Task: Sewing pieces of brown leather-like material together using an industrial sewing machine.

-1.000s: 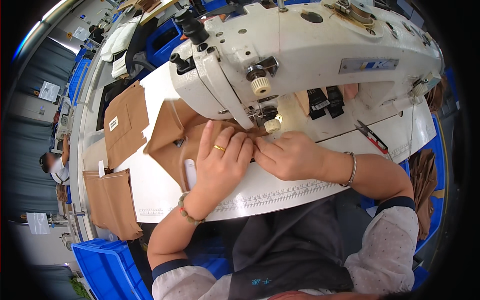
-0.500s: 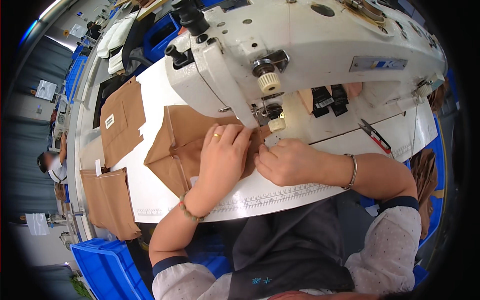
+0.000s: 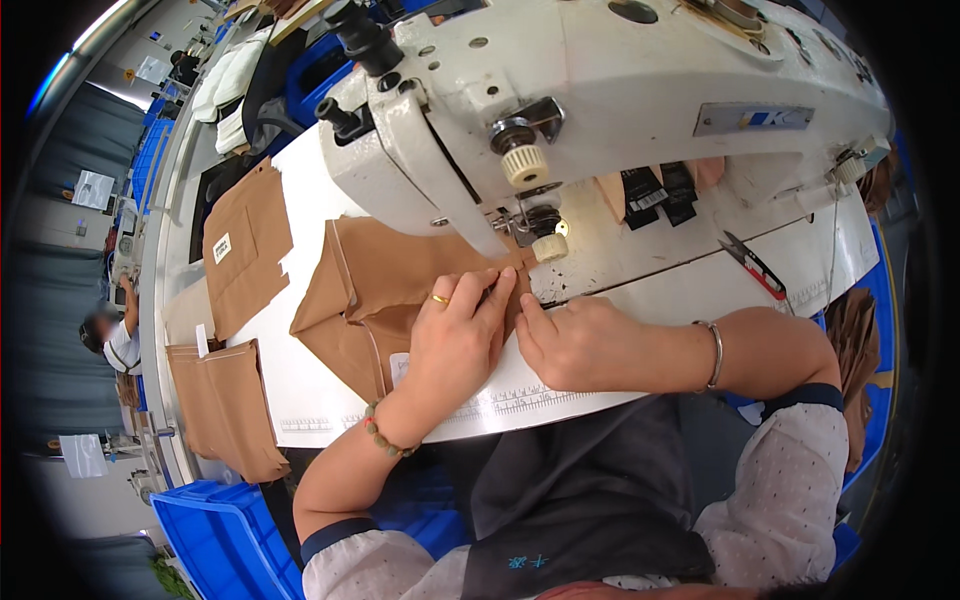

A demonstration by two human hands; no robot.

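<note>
A brown fabric piece (image 3: 400, 265) with pale seam lines and a small white label lies under the head of a white sewing machine (image 3: 610, 110). My left hand (image 3: 460, 330), with a ring and a beaded bracelet, grips the fabric's right part just in front of the needle area; its fingertips bend over the edge. Close beside it, my right hand (image 3: 590, 345), wearing a metal bangle, is closed with thumb and forefinger at the same fabric edge. Its other fingers are curled under. The exact pinch is partly hidden by the fingers.
Brown cut pieces (image 3: 245, 250) and a stack of brown fabric (image 3: 225, 405) lie at the left. Red-and-black thread snips (image 3: 752, 265) and black labels (image 3: 660, 195) are on the right. A blue crate (image 3: 225, 530) stands at lower left; another person (image 3: 115, 335) sits far left.
Both hands have shifted slightly nearer to me, and the left fingers have closed in at the fabric's edge. The right fingertips have come nearer the left hand. The whole view has moved a little.
</note>
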